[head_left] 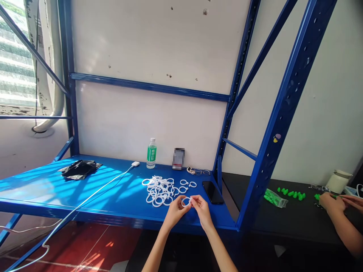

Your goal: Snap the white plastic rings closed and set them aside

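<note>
The fingers of both hands pinch one white ring (186, 202) between them, just above the front edge of the blue shelf (113, 200). The left hand (176, 210) holds the ring at its 8 o'clock side, the right hand (200, 207) at its 3 o'clock side; thumb and first fingers are pressed together on the rim, the other fingers are curled under.

The ring looks like thin plastic, so I judge it very light and a little springy, stiff enough to keep its round shape. Its smooth surface may slip, so a grip across the rim from two opposite sides seems best. Whether it has an opening I cannot tell.

At 11 o'clock from the hands lies a pile (160, 190) of the same rings, many of them touching and overlapping, with a few single ones near it. A black phone (212, 192) lies flat at 1 o'clock, near the right hand. Farther back, at 12 o'clock, stands a bottle (151, 153) with a green label. A white cable (93, 194) runs to 9 o'clock.

At 3 o'clock, well apart, another person's hands (336, 202) work on a dark table (283, 223) near small green pieces (292, 193).
</note>
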Tool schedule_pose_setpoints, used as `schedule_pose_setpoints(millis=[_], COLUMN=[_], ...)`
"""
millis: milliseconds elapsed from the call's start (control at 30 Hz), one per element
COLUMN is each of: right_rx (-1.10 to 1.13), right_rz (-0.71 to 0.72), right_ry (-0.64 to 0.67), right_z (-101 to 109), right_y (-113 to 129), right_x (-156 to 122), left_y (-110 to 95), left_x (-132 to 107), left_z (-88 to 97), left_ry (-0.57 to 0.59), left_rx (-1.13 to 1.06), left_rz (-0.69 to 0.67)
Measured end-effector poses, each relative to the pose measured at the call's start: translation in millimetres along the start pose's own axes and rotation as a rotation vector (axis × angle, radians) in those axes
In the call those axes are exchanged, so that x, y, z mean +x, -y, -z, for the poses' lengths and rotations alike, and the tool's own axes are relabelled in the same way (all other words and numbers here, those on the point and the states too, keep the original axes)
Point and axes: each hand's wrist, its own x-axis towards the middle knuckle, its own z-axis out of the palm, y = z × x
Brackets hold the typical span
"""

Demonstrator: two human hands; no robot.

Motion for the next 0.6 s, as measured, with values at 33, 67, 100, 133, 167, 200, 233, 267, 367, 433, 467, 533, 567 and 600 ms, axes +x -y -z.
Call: schedule_pose_setpoints(millis=[33,67,100,133,167,200,233,267,367,433,467,533,567,600], right_rx=[0.004,0.008,0.01,0.011,0.01,0.007,0.001,-0.007,-0.031,-0.046,-0.052,-0.06,-0.062,-0.065], right_rz=[0.004,0.009,0.013,0.017,0.019,0.019,0.019,0.019,0.02,0.02,0.022,0.026,0.03,0.034], right_ry=[-0.013,-0.026,-0.034,-0.038,-0.036,-0.03,-0.022,-0.016,-0.004,0.005,0.013,0.036,0.046,0.056], right_z=[0.4,0.8,1.0,1.2,1.2,1.1,0.8,0.4,-0.7,-1.1,-1.2,-1.0,-0.8,-0.6], right_y=[-0.2,-0.4,-0.7,-1.0,-1.5,-2.0,-2.4,-2.7,-3.1,-3.0,-3.1,-3.4,-3.6,-3.8], right_x=[0.0,0.0,0.1,0.1,0.2,0.3,0.4,0.4,0.2,0.1,0.0,-0.2,-0.3,-0.6], left_y=[0.4,1.0,1.9,2.9,4.1,5.3,6.5,7.6,9.6,9.9,9.9,9.8,9.6,9.4], left_x=[1.5,3.0,4.3,5.4,6.2,6.6,6.7,6.4,4.0,2.1,1.2,0.0,-0.4,-0.8], left_z=[-3.6,-6.6,-8.8,-10.0,-10.3,-9.9,-9.0,-7.9,-5.0,-4.1,-3.9,-3.6,-3.4,-3.1], left_ry=[-0.018,-0.028,-0.029,-0.02,-0.009,-0.002,-0.001,-0.007,-0.044,-0.06,-0.066,-0.078,-0.082,-0.087], left_rx=[-0.001,-0.002,-0.009,-0.023,-0.045,-0.068,-0.085,-0.09,-0.037,0.005,0.017,0.033,0.037,0.039], left_rz=[0.0,-0.004,-0.008,-0.012,-0.013,-0.01,-0.008,-0.007,-0.024,-0.04,-0.046,-0.053,-0.054,-0.054])
